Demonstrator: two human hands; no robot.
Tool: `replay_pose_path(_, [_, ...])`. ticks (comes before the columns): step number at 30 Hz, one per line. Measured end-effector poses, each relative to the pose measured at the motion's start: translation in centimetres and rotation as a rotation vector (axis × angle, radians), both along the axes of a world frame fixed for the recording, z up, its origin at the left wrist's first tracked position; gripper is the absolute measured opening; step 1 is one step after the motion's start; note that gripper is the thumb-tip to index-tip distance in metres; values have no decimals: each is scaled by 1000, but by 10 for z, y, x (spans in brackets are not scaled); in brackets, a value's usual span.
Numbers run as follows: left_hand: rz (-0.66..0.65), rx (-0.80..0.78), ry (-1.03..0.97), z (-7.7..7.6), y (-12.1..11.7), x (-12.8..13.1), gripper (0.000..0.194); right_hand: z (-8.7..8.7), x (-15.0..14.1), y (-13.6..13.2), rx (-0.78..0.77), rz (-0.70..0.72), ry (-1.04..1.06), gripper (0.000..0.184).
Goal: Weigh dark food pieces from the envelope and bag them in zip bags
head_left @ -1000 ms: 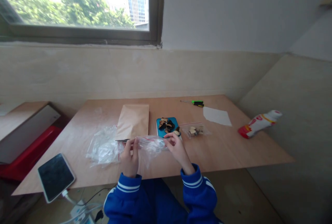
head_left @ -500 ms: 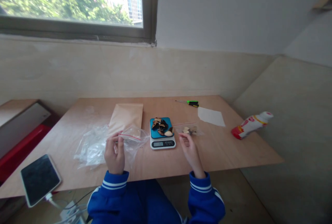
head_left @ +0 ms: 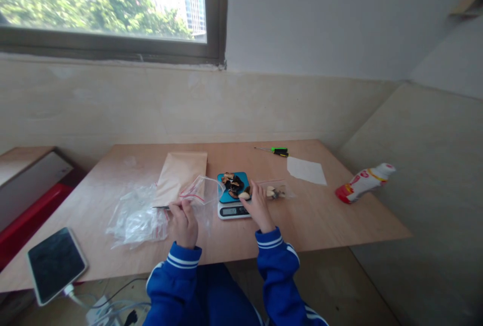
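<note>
My left hand [head_left: 183,220] is closed on the rim of a clear zip bag [head_left: 202,192] with a red seal strip, and holds its mouth up and open beside a small scale. That scale [head_left: 233,200] has a blue top with several dark and pale food pieces [head_left: 234,185] on it. My right hand [head_left: 258,205] rests at the scale's right edge, fingers bent around a pale piece. Just right of it lies a second clear bag [head_left: 275,191] with a few pieces inside.
A brown paper pouch [head_left: 181,176] and a pile of clear bags [head_left: 136,215] lie left of the scale on the wooden table [head_left: 339,215]. A screwdriver [head_left: 277,151], a white sheet [head_left: 305,170] and a red-and-white bottle [head_left: 362,182] lie to the right. A phone [head_left: 55,264] overhangs the front left edge.
My hands parted from the bag held between them. The left kept the bag and raised its open mouth by the scale; the right went out toward the second bag, then back to the scale.
</note>
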State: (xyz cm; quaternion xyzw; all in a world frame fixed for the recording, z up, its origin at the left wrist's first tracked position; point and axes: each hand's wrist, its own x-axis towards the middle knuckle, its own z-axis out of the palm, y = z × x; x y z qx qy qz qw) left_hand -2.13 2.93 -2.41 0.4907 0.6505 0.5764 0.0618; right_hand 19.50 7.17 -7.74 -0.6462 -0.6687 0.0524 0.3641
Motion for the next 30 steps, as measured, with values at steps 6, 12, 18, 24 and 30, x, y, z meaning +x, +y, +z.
replay_pose_path(6, [-7, -58, 15, -3, -3, 2, 30, -1, 4, 3, -17, -5, 8, 42])
replay_pose_path(12, [-79, -53, 21, -12, -4, 7, 26, 45, 1, -6, 125, -89, 293, 52])
replay_pose_path(18, [-168, -36, -31, -15, 1, 19, 26, 125, -24, -25, 151, 235, 298, 68])
replay_pose_path(24, [-146, -9, -79, -14, -1, 20, 29, 108, -25, -15, 54, 290, 404, 43])
replay_pose_path(30, [-82, -32, -80, -18, -4, 11, 30, 27, -20, 15, -101, 267, 183, 55])
